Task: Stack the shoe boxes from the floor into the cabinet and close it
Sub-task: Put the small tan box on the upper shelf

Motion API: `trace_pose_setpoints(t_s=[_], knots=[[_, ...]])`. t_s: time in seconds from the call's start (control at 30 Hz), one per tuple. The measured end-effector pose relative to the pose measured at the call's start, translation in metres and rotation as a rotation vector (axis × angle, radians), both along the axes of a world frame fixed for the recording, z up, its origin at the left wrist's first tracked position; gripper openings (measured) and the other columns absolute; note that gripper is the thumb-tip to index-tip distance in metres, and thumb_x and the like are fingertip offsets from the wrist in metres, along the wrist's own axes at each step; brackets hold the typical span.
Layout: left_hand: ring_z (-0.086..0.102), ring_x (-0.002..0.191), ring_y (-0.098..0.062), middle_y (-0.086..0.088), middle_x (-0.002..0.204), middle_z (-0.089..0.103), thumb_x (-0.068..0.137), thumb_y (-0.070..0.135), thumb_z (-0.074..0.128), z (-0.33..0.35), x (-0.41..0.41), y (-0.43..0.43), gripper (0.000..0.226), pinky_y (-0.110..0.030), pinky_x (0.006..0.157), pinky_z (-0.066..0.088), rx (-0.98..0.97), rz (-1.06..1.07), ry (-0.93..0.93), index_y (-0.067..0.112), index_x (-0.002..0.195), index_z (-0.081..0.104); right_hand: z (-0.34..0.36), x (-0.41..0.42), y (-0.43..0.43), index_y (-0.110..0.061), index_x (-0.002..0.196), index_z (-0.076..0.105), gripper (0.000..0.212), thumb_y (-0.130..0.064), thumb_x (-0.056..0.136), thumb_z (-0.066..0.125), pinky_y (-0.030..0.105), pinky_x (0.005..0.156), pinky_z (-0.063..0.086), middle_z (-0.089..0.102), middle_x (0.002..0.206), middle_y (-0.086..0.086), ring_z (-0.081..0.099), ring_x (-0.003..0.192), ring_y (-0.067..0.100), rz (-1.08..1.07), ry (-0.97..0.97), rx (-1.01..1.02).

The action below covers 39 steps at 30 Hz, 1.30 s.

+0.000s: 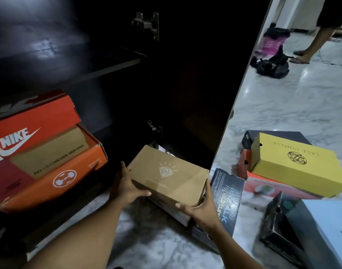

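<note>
**Step in hand:** transfer of one shoe box into the cabinet (pixel 69 61).

**Position of the load:** The brown box (pixel 166 171) sits at the foot of the cabinet opening, on its right side, with the far end pointing into the dark interior. Whether it rests on the black box (pixel 227 200) beneath it or hangs just above cannot be told.

**Grip:** The left hand (pixel 127 188) grasps the near left corner, thumb laid across the front face. The right hand (pixel 203 209) grasps the near right corner, fingers (pixel 206 191) wrapped round the end. Both hands are clenched on the brown box.

**Surroundings:** Inside, at left, the orange boxes (pixel 40 144) are already stacked, the upper one tilted. On the floor (pixel 282 105), beyond the open cabinet door (pixel 205 74), a yellow box (pixel 298 164) lies on a pink-orange box (pixel 273 187), with further boxes near.

**Next move (judgement):** Push the brown box forward and set it level to the right of the orange boxes, clear of the lower hinge (pixel 154 127). Several boxes remain on the floor, so closing the door is some way off.
</note>
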<state>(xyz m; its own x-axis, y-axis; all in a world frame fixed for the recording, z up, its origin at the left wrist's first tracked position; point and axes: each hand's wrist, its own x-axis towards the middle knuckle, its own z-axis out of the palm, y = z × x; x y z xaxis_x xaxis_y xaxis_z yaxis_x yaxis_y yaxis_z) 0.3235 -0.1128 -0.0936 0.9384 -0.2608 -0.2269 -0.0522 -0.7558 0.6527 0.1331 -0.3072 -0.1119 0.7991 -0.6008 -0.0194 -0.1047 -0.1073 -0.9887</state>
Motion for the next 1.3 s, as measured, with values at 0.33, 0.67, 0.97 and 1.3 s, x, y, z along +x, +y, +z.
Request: trace_pose_setpoints(t_s=[0.33, 0.67, 0.97, 1.3], knots=[[0.052, 0.115, -0.022, -0.004, 0.126, 0.046, 0.013, 0.053, 0.096, 0.002, -0.061, 0.03, 0.15, -0.032, 0.098, 0.047, -0.16, 0.058, -0.073, 0.023, 0.147, 0.035, 0.004, -0.023, -0.005, -0.037, 0.149, 0.028, 0.133, -0.024, 0.04, 0.103, 0.04, 0.103, 0.051, 0.057, 0.134, -0.012, 0.058, 0.122, 0.01, 0.072, -0.007, 0.018], [0.052, 0.12, -0.022, -0.002, 0.121, 0.055, 0.014, 0.043, 0.1, 0.157, -0.031, 0.03, 0.13, -0.032, 0.102, 0.043, -0.458, 0.033, -0.405, 0.015, 0.131, 0.053, 0.15, 0.003, -0.014, -0.033, 0.151, 0.022, 0.133, -0.032, 0.045, 0.102, 0.027, 0.097, 0.053, 0.056, 0.136, -0.011, 0.059, 0.116, -0.001, 0.127, -0.186, -0.125], [0.048, 0.121, -0.013, -0.003, 0.133, 0.054, 0.016, 0.055, 0.092, 0.313, 0.007, 0.056, 0.147, -0.028, 0.104, 0.039, -0.548, -0.017, -0.618, 0.022, 0.149, 0.039, 0.281, 0.048, -0.002, -0.034, 0.141, 0.032, 0.108, -0.037, 0.056, 0.097, 0.031, 0.101, 0.049, 0.059, 0.131, -0.013, 0.06, 0.119, 0.007, 0.195, -0.392, -0.26], [0.055, 0.115, -0.015, -0.001, 0.127, 0.056, 0.015, 0.062, 0.093, 0.321, 0.145, 0.084, 0.139, -0.029, 0.098, 0.044, -0.585, 0.083, -0.619, 0.02, 0.14, 0.05, 0.31, 0.193, 0.023, -0.039, 0.152, 0.011, 0.128, -0.07, 0.052, 0.084, 0.035, 0.1, 0.051, 0.046, 0.134, -0.011, 0.052, 0.119, 0.013, 0.144, -0.288, -0.329]])
